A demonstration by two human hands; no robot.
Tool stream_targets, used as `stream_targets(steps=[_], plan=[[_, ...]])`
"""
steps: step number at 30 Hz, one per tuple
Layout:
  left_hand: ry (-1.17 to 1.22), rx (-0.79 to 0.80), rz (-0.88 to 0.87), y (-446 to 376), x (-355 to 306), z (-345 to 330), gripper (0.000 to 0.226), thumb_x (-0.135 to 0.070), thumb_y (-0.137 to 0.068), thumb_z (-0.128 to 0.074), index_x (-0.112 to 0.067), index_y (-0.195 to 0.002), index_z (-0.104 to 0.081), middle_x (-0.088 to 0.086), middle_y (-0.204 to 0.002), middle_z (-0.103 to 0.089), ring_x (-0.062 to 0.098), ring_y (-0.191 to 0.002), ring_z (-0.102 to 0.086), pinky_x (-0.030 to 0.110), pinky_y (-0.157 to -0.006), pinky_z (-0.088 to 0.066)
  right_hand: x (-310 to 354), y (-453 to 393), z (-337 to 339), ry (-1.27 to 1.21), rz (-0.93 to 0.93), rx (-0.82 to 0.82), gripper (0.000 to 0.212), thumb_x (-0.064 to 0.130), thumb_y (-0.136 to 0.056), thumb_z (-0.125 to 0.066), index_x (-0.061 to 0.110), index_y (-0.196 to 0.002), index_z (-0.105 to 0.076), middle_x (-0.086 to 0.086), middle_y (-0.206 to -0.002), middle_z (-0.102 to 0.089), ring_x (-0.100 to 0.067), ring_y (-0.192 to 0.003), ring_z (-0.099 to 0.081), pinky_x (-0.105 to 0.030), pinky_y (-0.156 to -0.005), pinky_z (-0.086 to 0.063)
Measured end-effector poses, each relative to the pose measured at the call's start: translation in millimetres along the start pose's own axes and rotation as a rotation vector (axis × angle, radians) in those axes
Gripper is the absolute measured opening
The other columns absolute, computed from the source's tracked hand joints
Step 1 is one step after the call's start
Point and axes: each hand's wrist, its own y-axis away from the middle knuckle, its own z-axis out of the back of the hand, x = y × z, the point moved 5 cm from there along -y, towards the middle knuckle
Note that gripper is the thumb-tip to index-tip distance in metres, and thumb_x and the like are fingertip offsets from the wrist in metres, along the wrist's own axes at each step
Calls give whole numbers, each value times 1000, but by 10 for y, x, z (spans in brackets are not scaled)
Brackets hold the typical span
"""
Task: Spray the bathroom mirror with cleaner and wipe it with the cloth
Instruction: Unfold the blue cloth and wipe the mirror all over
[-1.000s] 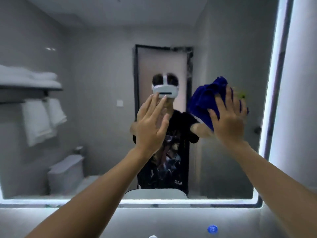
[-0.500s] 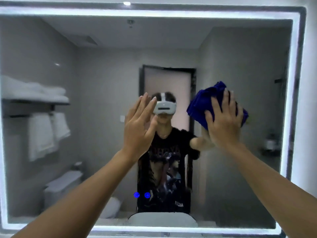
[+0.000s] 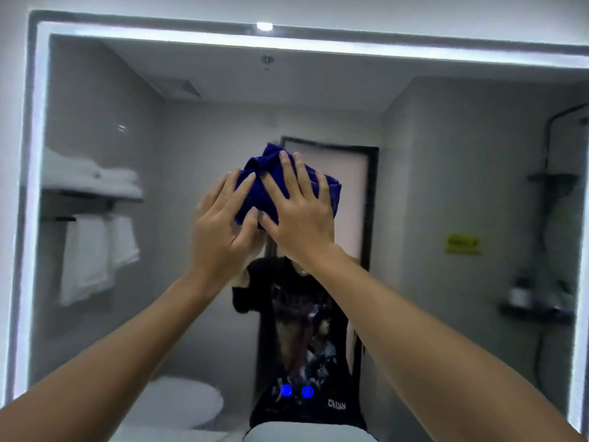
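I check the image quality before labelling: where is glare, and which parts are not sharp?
Head view: the lit strip of the mirror frame glares white, brightest at the top; the reflected towels are soft and hazy; the right hand, left hand and blue cloth stay fairly sharp.

Both hands crowd the cloth mid-mirror; glass is bare left, right and above them

Both arms reach up and forward, wrists bent back. The right hand lies flat with fingers spread; the left hand, just beside it with thumbs touching, has fingers extended and close together.
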Motion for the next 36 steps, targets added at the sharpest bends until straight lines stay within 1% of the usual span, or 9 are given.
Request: stream_targets(steps=[2,6,11,15,20,24,27,32,36], plan=[[14,-5,-29,-80,-66,-59,51,-29,-96,-45,-15,-145,-47,7,-153,-42,22,-145,-33,45,-119,-29,-56,-10,12,-12,40,-12,62,56,-99,-35,26,-154,-34,-8,-164,-23,-28,-152,-20,-55,-119,-22],[55,-14,-64,-213,-279,-246,51,-29,-97,-45,-16,-146,-46,6,-154,-41,20,-145,-32,48,-118,-30,-357,-51,68,6,50,-16,61,56,-100,-34,27,-154,-33,-7,-164,-24,-27,-153,-20,-54,-119,-22],[84,19,-120,-319,-601,-622,52,-30,-97,-45,-16,-147,-44,6,-154,-41,21,-146,-32,51,-116,-33,-1135,-44,230,60,-81,-37,63,58,-99,-31,27,-153,-36,-7,-163,-27,-27,-151,-24,-53,-119,-24],[121,18,-146,-379,-959,-1027,50,-27,-99,-47,-18,-148,-42,4,-156,-39,18,-147,-29,49,-117,-31,-1877,115,389,77,-252,-15,62,56,-101,-29,25,-155,-32,-6,-164,-24,-28,-151,-23,-52,-119,-23],[232,74,-180,-270,-1373,-1468,49,-26,-99,-49,-20,-147,-42,1,-157,-36,15,-149,-25,47,-119,-29,-2767,564,560,130,-425,-27,64,57,-102,-20,22,-154,-30,-7,-164,-23,-29,-151,-22,-53,-118,-26],[251,111,-239,-113,-1569,-1653,48,-29,-98,-46,-18,-146,-45,3,-156,-38,13,-148,-24,51,-118,-30,-3336,1090,638,128,-567,-38,63,53,-102,-21,18,-153,-33,-12,-162,-28,-32,-150,-24,-54,-118,-25],[245,120,-247,-92,-1547,-1657,49,-30,-99,-46,-19,-146,-44,3,-156,-38,13,-149,-25,51,-117,-30,-3389,1199,657,164,-586,-28,62,51,-102,-22,16,-152,-34,-13,-162,-28,-34,-150,-24,-54,-119,-25],[168,103,-165,-229,-1268,-1418,50,-31,-98,-47,-23,-147,-43,-1,-158,-35,12,-149,-23,43,-121,-25,-3182,1085,656,135,-654,8,62,51,-102,-23,20,-156,-26,-13,-165,-19,-33,-152,-16,-58,-120,-20],[124,62,-119,-286,-1033,-1141,50,-29,-99,-50,-23,-148,-42,-1,-157,-36,13,-148,-25,39,-120,-25,-2605,664,588,134,-510,15,63,54,-99,-23,23,-153,-33,-13,-165,-21,-32,-152,-18,-58,-118,-21]])
